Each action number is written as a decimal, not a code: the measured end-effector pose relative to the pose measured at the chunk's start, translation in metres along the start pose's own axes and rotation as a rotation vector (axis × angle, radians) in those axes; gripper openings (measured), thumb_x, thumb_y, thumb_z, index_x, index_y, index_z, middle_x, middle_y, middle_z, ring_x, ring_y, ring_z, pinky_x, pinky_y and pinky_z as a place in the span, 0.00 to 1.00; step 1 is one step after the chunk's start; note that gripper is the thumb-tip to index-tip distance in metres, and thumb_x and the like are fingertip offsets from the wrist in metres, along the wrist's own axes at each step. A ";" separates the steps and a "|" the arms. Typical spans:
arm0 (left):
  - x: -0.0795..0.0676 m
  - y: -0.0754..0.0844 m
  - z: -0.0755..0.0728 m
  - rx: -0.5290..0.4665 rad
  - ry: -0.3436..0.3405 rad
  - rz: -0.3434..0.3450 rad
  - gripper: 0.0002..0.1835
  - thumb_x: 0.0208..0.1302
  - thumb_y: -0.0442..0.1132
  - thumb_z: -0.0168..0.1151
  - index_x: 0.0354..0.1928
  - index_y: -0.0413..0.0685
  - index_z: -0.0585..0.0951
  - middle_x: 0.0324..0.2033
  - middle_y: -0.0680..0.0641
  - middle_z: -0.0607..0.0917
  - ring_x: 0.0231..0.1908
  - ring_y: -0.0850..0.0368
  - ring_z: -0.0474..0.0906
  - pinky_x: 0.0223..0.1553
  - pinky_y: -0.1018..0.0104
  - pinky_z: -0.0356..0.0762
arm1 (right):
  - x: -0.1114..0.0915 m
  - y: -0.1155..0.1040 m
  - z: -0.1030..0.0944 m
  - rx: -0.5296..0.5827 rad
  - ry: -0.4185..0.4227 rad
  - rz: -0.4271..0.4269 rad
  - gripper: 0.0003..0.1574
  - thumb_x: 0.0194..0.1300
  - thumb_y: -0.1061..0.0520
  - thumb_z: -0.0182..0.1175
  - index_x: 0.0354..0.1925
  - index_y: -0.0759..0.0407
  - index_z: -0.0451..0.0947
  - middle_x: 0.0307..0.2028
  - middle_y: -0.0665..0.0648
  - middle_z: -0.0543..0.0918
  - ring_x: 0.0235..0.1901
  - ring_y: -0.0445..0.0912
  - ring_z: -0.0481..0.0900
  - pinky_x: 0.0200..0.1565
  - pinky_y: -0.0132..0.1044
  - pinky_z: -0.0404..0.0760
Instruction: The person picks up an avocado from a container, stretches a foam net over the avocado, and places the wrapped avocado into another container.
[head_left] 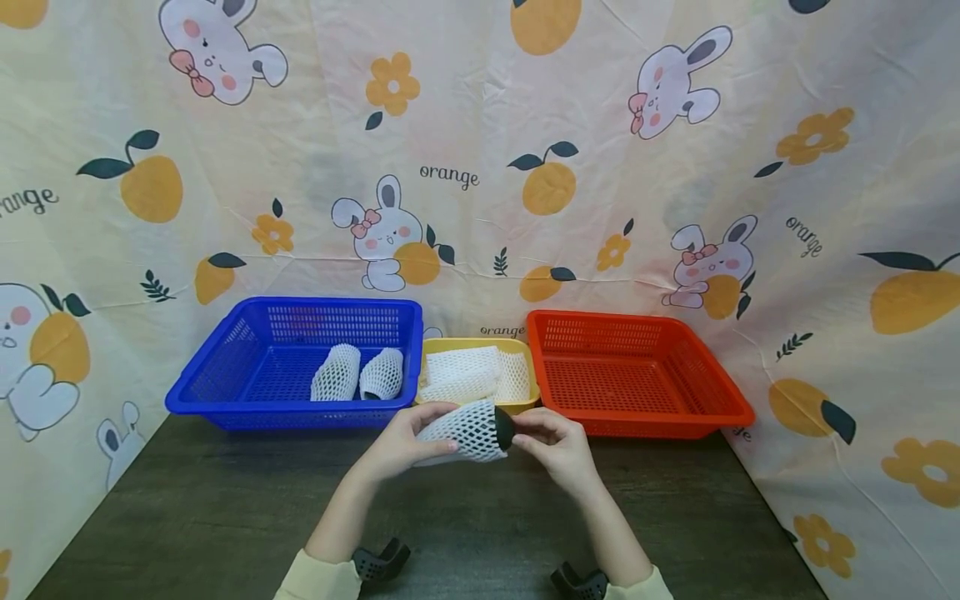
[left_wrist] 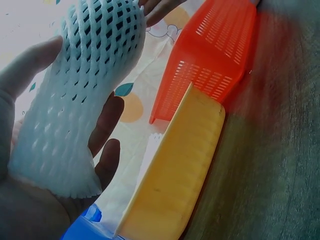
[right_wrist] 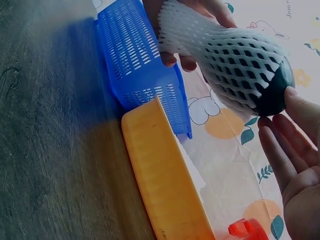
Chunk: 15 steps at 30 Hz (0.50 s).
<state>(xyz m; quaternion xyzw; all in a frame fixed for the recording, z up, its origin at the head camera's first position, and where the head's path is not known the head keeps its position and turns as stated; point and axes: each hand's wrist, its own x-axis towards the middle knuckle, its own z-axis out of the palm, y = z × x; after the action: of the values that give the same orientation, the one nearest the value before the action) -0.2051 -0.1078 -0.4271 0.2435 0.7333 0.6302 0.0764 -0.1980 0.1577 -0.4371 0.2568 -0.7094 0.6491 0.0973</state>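
Observation:
A white foam net sleeve [head_left: 468, 431] is stretched over a dark, smooth, rounded object [right_wrist: 275, 92], whose bare end sticks out on the right. My left hand [head_left: 411, 442] grips the sleeve round its narrow, loose part, thumb on one side and fingers on the other. At the exposed end, my right hand [head_left: 553, 444] pinches the dark object between thumb and fingertips. Through the mesh in the left wrist view, the dark surface shows in the sleeve's wide part, while the tail looks unfilled. Both hands are above the table, in front of the yellow basket [head_left: 536, 379].
At the back left stands a blue basket [head_left: 285, 410] with two sleeved items [head_left: 336, 373] in it. White foam net sleeves [head_left: 465, 371] lie in the yellow basket. A red basket [head_left: 637, 425] is at the back right. Behind them hangs a printed cloth [head_left: 480, 242].

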 end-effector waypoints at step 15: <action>0.003 -0.005 0.003 -0.003 -0.020 -0.011 0.29 0.57 0.36 0.70 0.61 0.39 0.73 0.53 0.42 0.78 0.49 0.49 0.74 0.51 0.57 0.71 | -0.001 -0.027 0.012 -0.064 -0.014 -0.088 0.15 0.51 0.76 0.66 0.41 0.76 0.81 0.38 0.69 0.82 0.40 0.45 0.80 0.39 0.34 0.80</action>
<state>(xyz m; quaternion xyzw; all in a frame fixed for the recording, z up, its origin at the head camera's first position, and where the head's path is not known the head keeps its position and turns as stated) -0.2072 -0.1041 -0.4316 0.2457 0.7328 0.6284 0.0879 -0.1817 0.1456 -0.4154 0.2889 -0.7184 0.6195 0.1289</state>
